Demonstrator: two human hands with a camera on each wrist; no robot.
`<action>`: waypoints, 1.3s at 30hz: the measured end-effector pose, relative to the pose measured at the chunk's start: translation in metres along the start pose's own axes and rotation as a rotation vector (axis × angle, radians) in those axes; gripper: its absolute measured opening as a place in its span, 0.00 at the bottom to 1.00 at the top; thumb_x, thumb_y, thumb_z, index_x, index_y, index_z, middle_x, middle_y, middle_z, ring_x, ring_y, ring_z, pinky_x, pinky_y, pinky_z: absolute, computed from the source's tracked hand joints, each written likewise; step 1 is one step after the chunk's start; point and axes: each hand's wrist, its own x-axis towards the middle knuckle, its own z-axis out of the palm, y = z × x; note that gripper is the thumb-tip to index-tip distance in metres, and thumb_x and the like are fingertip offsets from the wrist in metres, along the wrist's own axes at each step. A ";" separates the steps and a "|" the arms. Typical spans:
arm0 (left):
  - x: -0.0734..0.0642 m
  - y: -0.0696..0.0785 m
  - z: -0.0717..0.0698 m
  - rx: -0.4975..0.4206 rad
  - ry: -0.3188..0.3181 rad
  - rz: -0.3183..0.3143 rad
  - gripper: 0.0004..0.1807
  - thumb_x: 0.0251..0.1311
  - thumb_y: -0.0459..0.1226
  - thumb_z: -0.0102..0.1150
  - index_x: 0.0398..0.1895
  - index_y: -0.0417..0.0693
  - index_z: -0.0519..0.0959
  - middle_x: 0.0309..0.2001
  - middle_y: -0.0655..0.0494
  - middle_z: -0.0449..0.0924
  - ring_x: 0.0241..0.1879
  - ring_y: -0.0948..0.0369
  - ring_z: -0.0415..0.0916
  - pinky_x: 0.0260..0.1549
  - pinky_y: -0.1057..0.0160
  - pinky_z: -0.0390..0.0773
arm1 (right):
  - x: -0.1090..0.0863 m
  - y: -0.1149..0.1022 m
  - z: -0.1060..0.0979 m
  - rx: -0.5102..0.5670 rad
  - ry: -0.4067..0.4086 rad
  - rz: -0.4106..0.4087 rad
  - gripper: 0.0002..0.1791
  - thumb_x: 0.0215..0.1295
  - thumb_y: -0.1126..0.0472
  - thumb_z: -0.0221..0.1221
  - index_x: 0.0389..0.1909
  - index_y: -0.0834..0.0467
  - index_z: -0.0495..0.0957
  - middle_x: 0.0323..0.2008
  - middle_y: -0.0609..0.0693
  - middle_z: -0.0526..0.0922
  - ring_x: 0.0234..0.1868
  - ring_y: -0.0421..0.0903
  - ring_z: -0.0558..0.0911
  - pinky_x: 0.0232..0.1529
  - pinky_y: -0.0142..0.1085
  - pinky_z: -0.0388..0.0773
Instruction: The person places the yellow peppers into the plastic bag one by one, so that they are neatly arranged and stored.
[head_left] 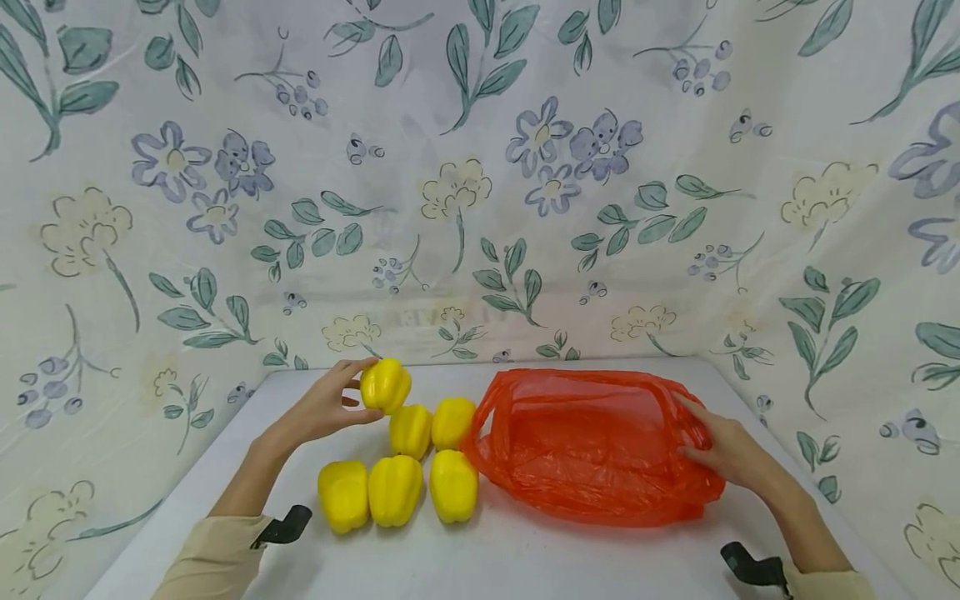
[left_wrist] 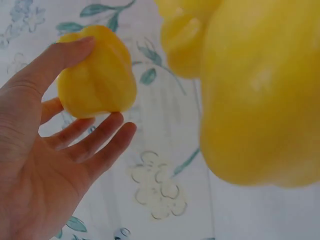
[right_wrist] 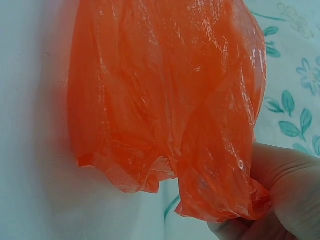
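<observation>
My left hand (head_left: pixel 328 406) pinches a yellow bell pepper (head_left: pixel 386 386) between thumb and fingers, held up over the back of the table. The left wrist view shows the thumb lying across this pepper (left_wrist: pixel 97 75) and fingertips beneath it. On the right side a red plastic bag (head_left: pixel 592 450) spreads sideways, its handle loops toward the peppers. Its far right end is gripped by my right hand (head_left: pixel 723 442). Up close in the right wrist view, thumb and fingers pinch a crumpled corner of the bag (right_wrist: pixel 215 165). Inside the bag no pepper shows.
Several more yellow bell peppers (head_left: pixel 395 490) stand in two loose rows on the white table (head_left: pixel 525 567), left of the bag. One pepper (head_left: pixel 453 486) is right beside the handle. A flower-patterned cloth (head_left: pixel 457 275) hangs behind the table and along its sides.
</observation>
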 end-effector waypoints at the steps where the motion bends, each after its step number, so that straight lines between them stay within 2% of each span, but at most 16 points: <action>1: 0.002 0.005 0.000 -0.001 0.000 0.012 0.48 0.51 0.49 0.73 0.73 0.51 0.60 0.66 0.43 0.65 0.57 0.45 0.75 0.48 0.51 0.84 | 0.000 0.000 0.000 0.001 0.002 0.000 0.47 0.58 0.63 0.67 0.75 0.62 0.53 0.57 0.71 0.75 0.47 0.56 0.81 0.38 0.43 0.87; 6: 0.008 0.025 0.004 -0.015 -0.002 0.079 0.48 0.50 0.50 0.74 0.74 0.53 0.60 0.62 0.46 0.67 0.56 0.47 0.75 0.46 0.55 0.85 | 0.001 0.001 0.001 0.003 0.002 -0.001 0.47 0.58 0.62 0.68 0.75 0.62 0.52 0.56 0.71 0.75 0.45 0.54 0.81 0.37 0.42 0.87; 10: 0.015 0.041 0.007 -0.026 -0.012 0.133 0.48 0.50 0.49 0.74 0.74 0.54 0.61 0.64 0.48 0.67 0.55 0.49 0.75 0.45 0.56 0.85 | 0.001 0.002 0.001 0.001 0.001 0.001 0.47 0.58 0.62 0.68 0.75 0.63 0.53 0.56 0.71 0.75 0.45 0.53 0.82 0.37 0.42 0.87; 19: 0.034 0.077 0.018 -0.028 -0.047 0.213 0.46 0.50 0.48 0.74 0.73 0.59 0.62 0.66 0.51 0.66 0.56 0.53 0.74 0.46 0.58 0.84 | 0.001 0.003 0.004 -0.010 0.018 -0.033 0.47 0.58 0.62 0.67 0.75 0.62 0.53 0.58 0.71 0.74 0.48 0.59 0.81 0.37 0.43 0.87; 27: 0.054 0.112 0.039 -0.050 -0.105 0.317 0.46 0.51 0.46 0.73 0.73 0.57 0.61 0.63 0.52 0.67 0.56 0.54 0.74 0.46 0.56 0.84 | -0.001 0.002 0.005 -0.015 0.028 -0.028 0.46 0.57 0.64 0.67 0.73 0.65 0.54 0.57 0.72 0.74 0.49 0.62 0.80 0.39 0.45 0.87; 32: 0.065 0.133 0.054 -0.086 -0.142 0.371 0.45 0.51 0.44 0.73 0.73 0.57 0.61 0.65 0.54 0.65 0.56 0.56 0.73 0.46 0.54 0.84 | -0.002 0.000 0.006 0.002 0.027 -0.020 0.46 0.58 0.64 0.67 0.73 0.66 0.54 0.57 0.71 0.75 0.49 0.61 0.81 0.38 0.44 0.87; 39: 0.077 0.162 0.068 -0.098 -0.162 0.413 0.45 0.51 0.44 0.74 0.73 0.60 0.61 0.66 0.58 0.64 0.56 0.62 0.73 0.47 0.62 0.84 | -0.001 0.001 0.005 -0.016 0.027 -0.024 0.46 0.57 0.63 0.67 0.73 0.65 0.54 0.56 0.71 0.75 0.47 0.58 0.81 0.37 0.44 0.87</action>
